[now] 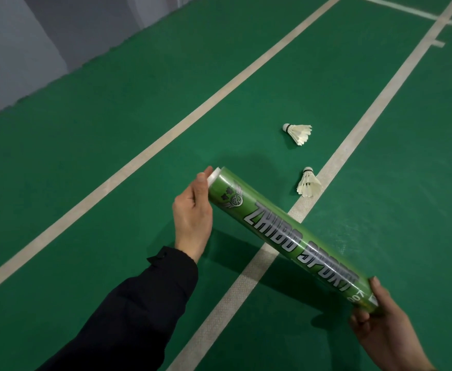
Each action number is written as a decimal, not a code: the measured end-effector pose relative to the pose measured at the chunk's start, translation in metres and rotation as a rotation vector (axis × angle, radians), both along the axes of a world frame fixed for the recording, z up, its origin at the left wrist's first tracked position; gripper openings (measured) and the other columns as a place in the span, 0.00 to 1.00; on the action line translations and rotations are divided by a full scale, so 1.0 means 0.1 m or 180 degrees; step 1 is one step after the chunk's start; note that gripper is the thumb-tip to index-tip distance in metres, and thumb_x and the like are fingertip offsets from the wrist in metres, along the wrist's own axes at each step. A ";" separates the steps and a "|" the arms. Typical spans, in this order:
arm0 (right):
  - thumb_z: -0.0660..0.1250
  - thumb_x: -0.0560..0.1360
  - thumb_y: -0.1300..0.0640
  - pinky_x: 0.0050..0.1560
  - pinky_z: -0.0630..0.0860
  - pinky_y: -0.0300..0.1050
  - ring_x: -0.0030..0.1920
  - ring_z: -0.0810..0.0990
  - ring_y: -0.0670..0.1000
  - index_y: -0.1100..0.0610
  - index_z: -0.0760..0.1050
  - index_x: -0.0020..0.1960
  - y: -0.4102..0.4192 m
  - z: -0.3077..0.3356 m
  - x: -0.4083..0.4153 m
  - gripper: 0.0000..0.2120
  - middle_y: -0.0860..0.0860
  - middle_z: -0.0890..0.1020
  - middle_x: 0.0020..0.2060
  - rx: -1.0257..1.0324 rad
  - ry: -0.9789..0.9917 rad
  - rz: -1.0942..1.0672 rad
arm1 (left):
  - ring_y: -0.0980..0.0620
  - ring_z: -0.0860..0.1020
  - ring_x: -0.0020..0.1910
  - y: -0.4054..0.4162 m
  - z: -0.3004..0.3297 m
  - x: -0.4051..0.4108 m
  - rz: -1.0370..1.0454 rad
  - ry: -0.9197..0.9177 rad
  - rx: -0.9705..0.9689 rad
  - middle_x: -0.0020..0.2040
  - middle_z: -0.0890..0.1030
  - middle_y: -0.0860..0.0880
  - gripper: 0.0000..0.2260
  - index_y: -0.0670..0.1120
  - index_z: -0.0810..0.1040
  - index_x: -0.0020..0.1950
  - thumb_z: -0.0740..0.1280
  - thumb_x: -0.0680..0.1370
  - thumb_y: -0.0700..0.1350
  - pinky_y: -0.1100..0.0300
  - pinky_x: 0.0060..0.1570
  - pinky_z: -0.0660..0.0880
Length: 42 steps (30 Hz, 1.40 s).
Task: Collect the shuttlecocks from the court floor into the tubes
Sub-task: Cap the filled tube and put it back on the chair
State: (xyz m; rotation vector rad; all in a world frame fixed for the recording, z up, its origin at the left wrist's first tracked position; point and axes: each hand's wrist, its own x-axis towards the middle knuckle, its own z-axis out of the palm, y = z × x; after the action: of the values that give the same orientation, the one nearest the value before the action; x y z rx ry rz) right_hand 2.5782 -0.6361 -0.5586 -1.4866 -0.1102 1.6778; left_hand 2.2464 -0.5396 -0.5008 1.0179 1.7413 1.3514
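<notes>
Green court floor [139,108] with pale boundary lines [165,135], grey wall [32,36] along the far left edge.

The left hand [192,210], arm in a black sleeve [139,303], reaches forward with fingers curled at the tube's far end; the right hand [380,325] grips the tube's near end

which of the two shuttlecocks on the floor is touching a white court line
The nearer shuttlecock, closer to the green tube: its feathers overlap the white line. The farther shuttlecock lies wholly on green floor.
</notes>
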 end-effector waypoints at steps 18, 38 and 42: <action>0.80 0.56 0.39 0.26 0.77 0.38 0.21 0.70 0.44 0.54 0.77 0.58 -0.09 0.02 -0.01 0.35 0.49 0.77 0.31 0.0002 0.0059 -0.0078 | 0.68 0.80 0.56 -0.05 -0.11 -0.08 -0.0915 0.0494 -0.0127 0.59 0.82 0.64 0.22 0.51 0.72 0.78 0.51 0.87 0.55 0.67 0.59 0.77; 0.68 0.73 0.41 0.28 0.78 0.40 0.24 0.69 0.45 0.56 0.80 0.53 -0.03 0.06 0.07 0.19 0.51 0.78 0.35 0.0223 -0.0332 0.0434 | 0.48 0.74 0.74 -0.25 -0.06 -0.02 -0.0731 0.0694 -0.0755 0.76 0.76 0.47 0.23 0.49 0.70 0.80 0.54 0.88 0.56 0.49 0.76 0.69; 0.68 0.74 0.43 0.32 0.80 0.40 0.29 0.72 0.47 0.55 0.81 0.57 0.13 0.23 -0.11 0.19 0.53 0.81 0.42 0.0524 -0.0357 0.0529 | 0.51 0.79 0.64 -0.20 -0.25 -0.17 0.0078 -0.0933 -0.0835 0.64 0.82 0.49 0.15 0.48 0.80 0.65 0.55 0.89 0.51 0.43 0.76 0.70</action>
State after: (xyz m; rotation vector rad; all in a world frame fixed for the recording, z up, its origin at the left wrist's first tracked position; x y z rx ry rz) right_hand 2.5673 -0.6227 -0.5359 -1.4788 -0.4331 1.6709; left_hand 2.2295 -0.5598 -0.5259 0.6222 1.6575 1.1813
